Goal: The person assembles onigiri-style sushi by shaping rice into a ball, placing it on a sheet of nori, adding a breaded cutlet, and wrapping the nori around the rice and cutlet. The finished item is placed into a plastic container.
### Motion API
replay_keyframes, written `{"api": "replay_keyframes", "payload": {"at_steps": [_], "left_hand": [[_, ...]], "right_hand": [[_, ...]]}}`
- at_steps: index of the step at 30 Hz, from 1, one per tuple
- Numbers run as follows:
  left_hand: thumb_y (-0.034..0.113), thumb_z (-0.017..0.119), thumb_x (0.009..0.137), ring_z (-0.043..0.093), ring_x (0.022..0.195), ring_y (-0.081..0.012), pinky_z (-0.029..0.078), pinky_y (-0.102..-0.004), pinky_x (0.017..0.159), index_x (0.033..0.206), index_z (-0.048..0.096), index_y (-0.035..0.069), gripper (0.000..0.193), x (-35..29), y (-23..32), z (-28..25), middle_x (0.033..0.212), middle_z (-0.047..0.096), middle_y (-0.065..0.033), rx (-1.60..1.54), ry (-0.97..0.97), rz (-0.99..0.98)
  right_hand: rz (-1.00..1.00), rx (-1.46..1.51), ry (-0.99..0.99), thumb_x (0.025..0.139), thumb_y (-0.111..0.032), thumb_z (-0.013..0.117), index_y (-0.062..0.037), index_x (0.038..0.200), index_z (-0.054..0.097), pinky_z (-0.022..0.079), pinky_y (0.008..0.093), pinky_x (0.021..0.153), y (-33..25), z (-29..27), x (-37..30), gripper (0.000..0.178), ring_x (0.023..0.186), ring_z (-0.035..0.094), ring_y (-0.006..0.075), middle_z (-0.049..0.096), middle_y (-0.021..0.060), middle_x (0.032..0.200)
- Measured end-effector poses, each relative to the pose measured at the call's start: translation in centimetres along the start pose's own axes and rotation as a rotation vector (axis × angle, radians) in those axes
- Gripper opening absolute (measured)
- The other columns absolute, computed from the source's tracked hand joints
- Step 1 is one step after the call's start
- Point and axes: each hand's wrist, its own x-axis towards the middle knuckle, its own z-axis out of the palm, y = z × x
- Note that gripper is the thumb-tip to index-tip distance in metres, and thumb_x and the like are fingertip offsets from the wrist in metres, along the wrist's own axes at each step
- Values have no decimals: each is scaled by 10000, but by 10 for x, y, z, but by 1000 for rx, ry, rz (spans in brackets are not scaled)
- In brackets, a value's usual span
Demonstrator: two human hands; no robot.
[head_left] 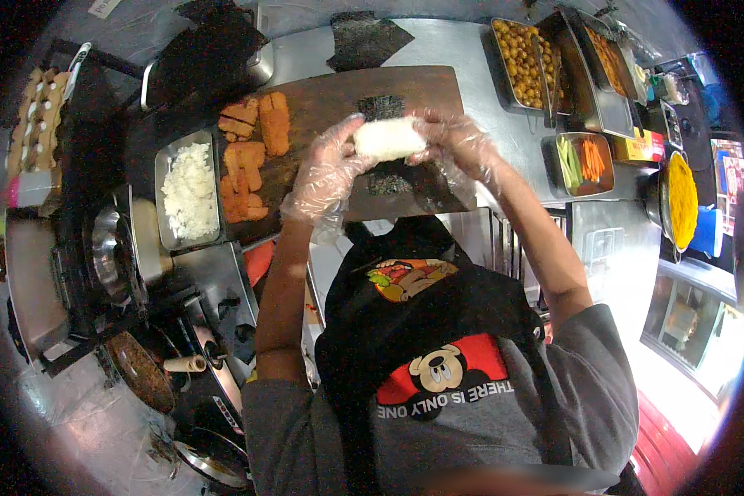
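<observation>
Between my two hands is a white cylinder of pressed rice (386,139), held level above a dark wooden board (331,99). My left hand (326,169), in a clear plastic glove, is closed round the left end. My right hand (465,147), gloved the same way, grips the right end. Beneath the rice lies a dark seaweed sheet (388,179), its middle covered from view by the roll. Browned, breaded cutlets (274,124), some cut in strips, rest on the board's left part. A metal tray of loose white rice (188,192) stands just left of them.
More seaweed sheets (368,41) lie beyond the board. At the right are a tray of small round golden pieces (517,62) with tongs, a tray of orange and green sticks (587,161), and a bowl of yellow shreds (683,202). Egg cartons (37,124) and pans (140,372) are left.
</observation>
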Motion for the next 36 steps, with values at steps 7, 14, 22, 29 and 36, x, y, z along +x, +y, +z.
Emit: {"api": "replay_keyframes", "payload": {"at_steps": [7, 14, 22, 29, 36], "left_hand": [[-56, 692, 842, 629, 1095, -241, 537, -348, 905, 1408, 487, 17, 606, -4, -60, 8, 1309, 607, -135, 302, 17, -79], [-51, 711, 812, 650, 1037, -244, 553, -345, 865, 1374, 537, 51, 598, -4, -91, 11, 1307, 611, -162, 540, 86, 78], [29, 702, 828, 651, 1042, -291, 521, -382, 908, 1391, 539, 64, 587, -13, -77, 3, 1250, 633, -190, 544, 131, 1], [84, 718, 847, 656, 1027, -323, 515, -400, 924, 1382, 537, 25, 567, -24, -62, 1, 1202, 647, -226, 697, 167, -6], [117, 761, 808, 582, 1153, -394, 468, -441, 1003, 1334, 553, -19, 581, -16, -57, 30, 1298, 580, -242, 798, 129, 167]], "right_hand": [[65, -56, 124, 969, -117, 602, 60, 1351, 493, 607, 328, 826, 79, -12, 12, 434, 1026, 656, 245, 627, 181, 1218], [107, -249, 281, 962, -134, 626, 19, 1345, 520, 600, 324, 759, 107, -15, 20, 425, 993, 668, 227, 648, 154, 1206], [-89, -888, 380, 975, -90, 587, -9, 1252, 627, 567, 296, 790, 122, -27, 16, 291, 897, 657, 181, 694, 115, 1094], [64, -346, 450, 979, -78, 579, -28, 1254, 653, 551, 281, 784, 89, -27, -16, 288, 877, 655, 156, 693, 82, 997], [2, -639, 432, 944, -166, 648, -14, 1161, 705, 556, 327, 764, 97, -9, -3, 271, 842, 689, 194, 723, 134, 981]]}}
